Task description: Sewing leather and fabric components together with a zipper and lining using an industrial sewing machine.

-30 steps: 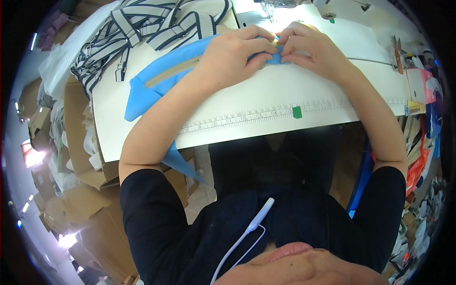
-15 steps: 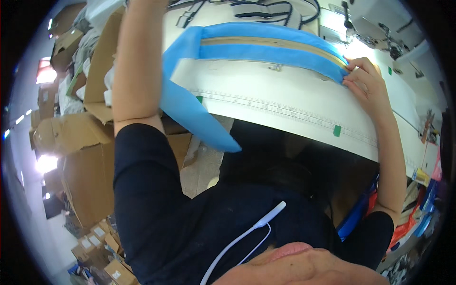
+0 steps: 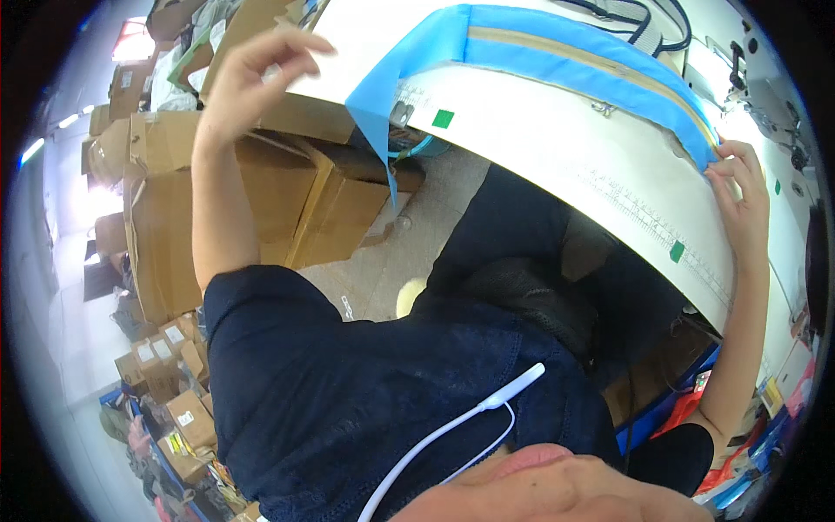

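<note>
Big brown cardboard boxes [image 3: 161, 226] stand on the grey floor [image 3: 448, 191] by the white surface [image 3: 539, 135], its green patch [image 3: 677, 251] beside a ruler scale [image 3: 642, 211]; smaller cartons [image 3: 191, 413] crowd nearby.

Left hand [image 3: 244, 84] is up off to the side, fingers kinda half curled; right arm [image 3: 744, 296] reaches forward, right hand [image 3: 749, 198] pinching, thumb against fingers.

The right hand [image 3: 741, 187] seemingly pinches blue fabric [image 3: 539, 68]; the left hand [image 3: 250, 83] hangs near cardboard [image 3: 165, 235].
</note>
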Available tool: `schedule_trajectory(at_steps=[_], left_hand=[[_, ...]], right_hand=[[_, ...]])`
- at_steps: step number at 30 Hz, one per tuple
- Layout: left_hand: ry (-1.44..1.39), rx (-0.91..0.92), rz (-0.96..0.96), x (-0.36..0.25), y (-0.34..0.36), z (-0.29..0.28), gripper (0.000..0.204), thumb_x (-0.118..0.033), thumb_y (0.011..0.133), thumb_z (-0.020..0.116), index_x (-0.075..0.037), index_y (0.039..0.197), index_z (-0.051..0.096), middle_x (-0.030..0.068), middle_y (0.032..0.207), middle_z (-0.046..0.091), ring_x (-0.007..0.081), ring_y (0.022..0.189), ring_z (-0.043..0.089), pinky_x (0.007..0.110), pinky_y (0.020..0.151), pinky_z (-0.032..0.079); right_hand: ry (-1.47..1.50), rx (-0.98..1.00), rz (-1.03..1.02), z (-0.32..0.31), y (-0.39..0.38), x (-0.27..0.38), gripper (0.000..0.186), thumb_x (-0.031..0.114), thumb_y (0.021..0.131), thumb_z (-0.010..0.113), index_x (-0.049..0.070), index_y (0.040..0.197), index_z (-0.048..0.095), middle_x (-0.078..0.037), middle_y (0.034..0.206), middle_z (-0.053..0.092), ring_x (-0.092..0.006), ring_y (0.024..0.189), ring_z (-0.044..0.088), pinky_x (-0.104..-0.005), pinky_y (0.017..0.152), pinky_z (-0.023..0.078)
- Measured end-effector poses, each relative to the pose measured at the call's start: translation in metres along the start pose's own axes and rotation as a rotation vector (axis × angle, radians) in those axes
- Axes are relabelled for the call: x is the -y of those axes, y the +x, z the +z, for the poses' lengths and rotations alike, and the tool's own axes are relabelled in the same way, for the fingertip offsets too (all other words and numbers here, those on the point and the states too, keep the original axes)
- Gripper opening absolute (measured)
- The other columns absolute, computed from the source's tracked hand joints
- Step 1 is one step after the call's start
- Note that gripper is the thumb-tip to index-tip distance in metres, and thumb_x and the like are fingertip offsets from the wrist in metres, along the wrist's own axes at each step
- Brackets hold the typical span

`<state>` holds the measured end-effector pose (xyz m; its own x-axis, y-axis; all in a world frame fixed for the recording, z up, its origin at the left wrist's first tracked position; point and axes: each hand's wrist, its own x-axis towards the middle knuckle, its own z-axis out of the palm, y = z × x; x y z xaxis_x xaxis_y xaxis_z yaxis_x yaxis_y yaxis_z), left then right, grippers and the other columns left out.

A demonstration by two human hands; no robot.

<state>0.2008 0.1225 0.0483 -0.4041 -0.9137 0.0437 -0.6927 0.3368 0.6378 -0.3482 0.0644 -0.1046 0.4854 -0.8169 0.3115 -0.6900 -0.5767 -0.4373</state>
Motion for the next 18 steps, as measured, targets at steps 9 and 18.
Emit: schedule_trajectory(at_steps=[9,18], left_hand=[[0.733,0.771,0.272,0.012,-0.069,0.211,0.038,-0.015,0.087,0.061,-0.008,0.124,0.063,0.0113,0.134,0.059,0.0268,0.133,0.047,0.045,0.111,0.036],[1.292,1.321,-0.263,0.084,-0.006,0.221,0.044,-0.027,0.086,0.064,-0.008,0.125,0.065,0.0123,0.130,0.062,0.0326,0.121,0.057,0.055,0.097,0.040]], right_hand=[[0.030,-0.015,-0.043,-0.001,-0.001,-0.003,0.009,0.002,0.086,0.067,0.001,0.085,0.058,-0.008,0.109,0.059,-0.0247,0.110,0.059,-0.0317,0.093,0.045],[0.065,-0.032,-0.045,-0.001,-0.002,-0.002,0.010,0.001,0.085,0.067,0.001,0.085,0.058,-0.009,0.109,0.058,-0.0235,0.110,0.059,-0.0304,0.092,0.045]])
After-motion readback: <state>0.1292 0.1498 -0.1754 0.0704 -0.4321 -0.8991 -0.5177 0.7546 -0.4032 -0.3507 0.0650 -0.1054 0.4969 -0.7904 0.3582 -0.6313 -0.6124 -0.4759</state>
